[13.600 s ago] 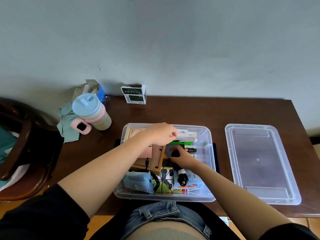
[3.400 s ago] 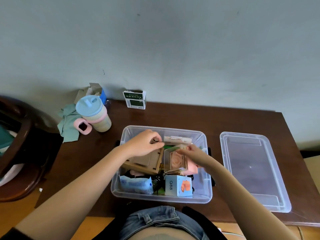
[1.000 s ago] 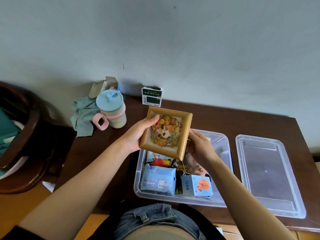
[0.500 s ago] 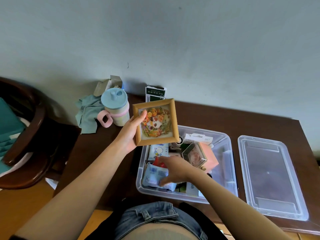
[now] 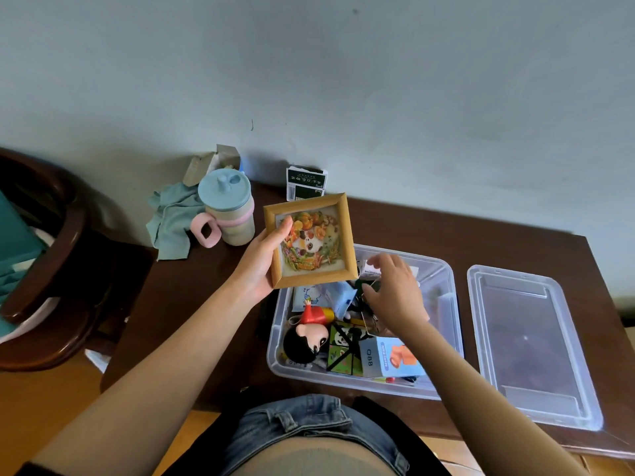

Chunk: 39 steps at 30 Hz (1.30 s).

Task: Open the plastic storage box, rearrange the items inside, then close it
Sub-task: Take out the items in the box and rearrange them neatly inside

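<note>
The clear plastic storage box [image 5: 450, 305] stands open on the brown table, full of small items. Its lid [image 5: 529, 341] lies flat to the right. My left hand [image 5: 259, 264] grips a wooden picture frame [image 5: 311, 240] by its left edge, held up over the box's left back corner, picture facing me. My right hand [image 5: 395, 297] reaches into the middle of the box with fingers spread over a dark green item, holding nothing that I can see. A doll figure [image 5: 305, 338], a patterned cube [image 5: 343, 352], a blue carton [image 5: 388, 360] and a pale blue packet [image 5: 338, 297] lie inside.
A pastel lidded cup [image 5: 228, 209] with a pink handle, a green cloth [image 5: 171, 225] and a small green-and-white carton [image 5: 305, 187] sit at the table's back left by the wall. A dark wooden chair [image 5: 51, 252] stands to the left.
My right hand let go of the pale blue packet at the front and moved to the box's middle, uncovering the doll. The left hand holds the frame slightly further right.
</note>
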{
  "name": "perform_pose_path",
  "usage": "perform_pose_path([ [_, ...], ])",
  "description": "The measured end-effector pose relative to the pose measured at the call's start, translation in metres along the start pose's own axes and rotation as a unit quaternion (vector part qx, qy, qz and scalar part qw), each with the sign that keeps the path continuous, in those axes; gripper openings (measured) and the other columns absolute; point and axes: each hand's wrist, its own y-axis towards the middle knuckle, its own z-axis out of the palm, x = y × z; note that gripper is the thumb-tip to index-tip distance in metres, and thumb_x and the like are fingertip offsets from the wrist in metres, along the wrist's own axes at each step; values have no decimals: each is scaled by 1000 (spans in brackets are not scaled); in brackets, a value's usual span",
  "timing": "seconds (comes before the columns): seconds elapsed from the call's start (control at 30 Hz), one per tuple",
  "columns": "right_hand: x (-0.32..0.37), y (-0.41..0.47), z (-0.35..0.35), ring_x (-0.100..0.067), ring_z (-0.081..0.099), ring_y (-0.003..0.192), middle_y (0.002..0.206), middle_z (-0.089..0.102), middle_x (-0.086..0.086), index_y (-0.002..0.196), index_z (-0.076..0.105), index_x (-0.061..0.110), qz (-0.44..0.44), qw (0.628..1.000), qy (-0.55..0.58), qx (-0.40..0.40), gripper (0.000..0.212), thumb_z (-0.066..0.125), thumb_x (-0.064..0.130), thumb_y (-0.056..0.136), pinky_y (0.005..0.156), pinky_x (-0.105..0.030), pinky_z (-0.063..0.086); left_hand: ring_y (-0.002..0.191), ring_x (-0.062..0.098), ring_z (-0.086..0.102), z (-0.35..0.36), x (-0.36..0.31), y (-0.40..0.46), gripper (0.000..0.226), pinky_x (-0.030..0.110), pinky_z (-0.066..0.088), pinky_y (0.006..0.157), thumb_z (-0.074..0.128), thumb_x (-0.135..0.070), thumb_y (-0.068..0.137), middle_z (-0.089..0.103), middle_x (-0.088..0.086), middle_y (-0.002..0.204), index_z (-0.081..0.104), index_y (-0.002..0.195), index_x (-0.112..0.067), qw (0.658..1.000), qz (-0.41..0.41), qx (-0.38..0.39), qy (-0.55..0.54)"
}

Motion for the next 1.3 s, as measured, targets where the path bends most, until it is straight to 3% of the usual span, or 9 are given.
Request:
perform_pose_path([
  [0.07,15,-8,-2,-14,58,87,94,58,11,90,51,33,-29,999,-6,-17,10,56,31,81,65,-33,52,109,28,64,0,1,0,47,39,58,77,56,-32,90,64,14,122,52,132,-11,1000,4,-3,7],
  [0.13,31,-19,1,-8,61,82,89,63,13,88,61,31,-119,987,21,111,6,57,31,83,69,-31,55,110,29,63,-2,2,0,45,40,57,80,54,-30,92,64,15,123,52,132,-10,1000,6,-11,12],
  [0.27,48,-41,32,-21,31,135,149,33,1,140,39,30,-228,920,-88,306,68,69,36,78,108,-45,35,111,29,63,-5,5,0,43,45,54,88,55,-29,93,64,16,123,53,131,-10,999,3,-25,20],
  [0.47,58,-28,60,-28,37,125,139,36,3,136,36,26,-252,916,-177,259,79,74,42,69,102,-47,37,112,30,62,-5,6,-2,44,47,52,91,55,-30,92,64,15,123,52,132,-10,1000,11,-19,14],
  [0.77,26,-20,33,-12,54,99,108,54,10,117,42,30,-122,960,184,174,65,73,48,62,84,-37,50,112,28,63,-7,-4,-1,44,44,55,86,55,-37,90,65,11,122,56,129,-15,999,24,-11,-22],
  [0.97,31,-31,44,-20,47,102,117,52,3,124,51,25,-132,991,18,-3,69,69,54,65,83,-34,45,114,30,61,-11,7,-4,53,48,51,91,60,-35,85,63,14,125,52,133,-13,1000,14,-4,-1],
  [1.07,39,-37,54,-28,59,87,95,60,-7,104,59,9,-70,994,11,-77,59,82,42,61,68,-33,48,113,31,62,-12,14,-5,52,47,52,89,62,-33,84,64,15,122,53,131,-11,1000,10,-11,6],
  [1.2,49,-37,53,-28,64,72,74,66,-2,80,58,17,-67,997,-13,32,28,67,43,81,57,-26,36,107,28,65,-12,18,-4,50,41,57,82,65,-32,81,67,13,117,57,125,-11,999,21,-26,29],
  [1.3,57,-34,50,-27,64,79,93,67,-2,86,65,14,-145,977,-41,150,26,53,35,93,58,-29,40,108,29,65,-13,18,-3,48,43,57,82,65,-32,81,67,13,117,58,123,-11,999,28,-25,20],
])
